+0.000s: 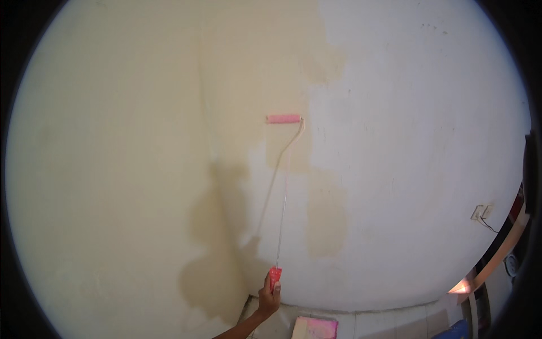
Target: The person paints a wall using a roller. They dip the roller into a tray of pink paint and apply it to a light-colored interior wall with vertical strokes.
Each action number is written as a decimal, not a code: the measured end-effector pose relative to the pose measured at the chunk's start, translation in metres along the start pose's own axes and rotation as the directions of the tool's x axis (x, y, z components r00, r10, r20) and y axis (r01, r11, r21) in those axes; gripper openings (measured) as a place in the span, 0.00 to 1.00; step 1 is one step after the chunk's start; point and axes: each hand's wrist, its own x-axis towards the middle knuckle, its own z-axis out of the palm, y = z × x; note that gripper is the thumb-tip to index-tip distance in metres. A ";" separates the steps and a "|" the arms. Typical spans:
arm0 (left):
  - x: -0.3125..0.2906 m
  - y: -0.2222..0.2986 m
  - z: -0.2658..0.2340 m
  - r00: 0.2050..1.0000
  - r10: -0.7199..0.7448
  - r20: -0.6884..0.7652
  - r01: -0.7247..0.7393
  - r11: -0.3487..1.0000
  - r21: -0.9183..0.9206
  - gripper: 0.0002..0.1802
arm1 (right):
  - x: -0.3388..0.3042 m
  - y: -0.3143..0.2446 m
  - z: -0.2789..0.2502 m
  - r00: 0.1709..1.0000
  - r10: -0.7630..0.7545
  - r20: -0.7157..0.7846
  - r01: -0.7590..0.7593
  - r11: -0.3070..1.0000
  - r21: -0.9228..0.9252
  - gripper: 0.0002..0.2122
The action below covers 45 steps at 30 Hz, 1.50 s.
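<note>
My left hand (269, 299) reaches up from the lower edge, its fingers wrapped around the red handle of a paint roller (283, 118). A long thin metal rod runs up from the handle and bends to the pink roller sleeve, which lies level against the wall (395, 147). The sleeve sits at the boundary of beige paint and the whitish surface. Beneath it, a beige strip (288, 150) runs down, and a separate beige patch (326, 214) lies lower right. My right hand is out of view.
A beige wall (113, 141) meets this one at a corner on the left, where a shadow falls. On the tiled floor is a cream-and-pink flat object (314, 328), partly cut off. Sockets (481, 212) with a cable are at right; something blue (454, 330) lies lower right.
</note>
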 end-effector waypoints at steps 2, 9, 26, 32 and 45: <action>-0.024 0.003 0.005 1.000 -0.019 -0.009 0.019 1.000 0.019 0.29 | -0.015 0.004 -0.005 1.000 -0.011 -0.009 0.011 1.000 0.012 0.06; -0.059 -0.002 0.010 0.995 -0.078 0.064 0.075 0.995 0.059 0.29 | -0.039 0.004 0.006 0.917 -0.378 -0.131 0.361 0.923 -0.134 0.09; -0.010 0.032 0.084 0.997 0.011 0.078 -0.005 0.997 -0.078 0.28 | -0.003 -0.011 -0.001 0.993 0.084 0.087 -0.093 0.990 0.107 0.14; 0.037 0.077 0.083 0.997 0.068 0.032 -0.065 0.994 -0.087 0.28 | -0.005 0.004 0.005 0.999 0.014 0.042 -0.020 0.990 0.140 0.15; -0.006 0.020 0.113 0.994 -0.051 0.098 0.057 0.997 -0.059 0.28 | 0.019 -0.055 0.013 0.999 0.024 0.043 -0.032 0.977 0.210 0.12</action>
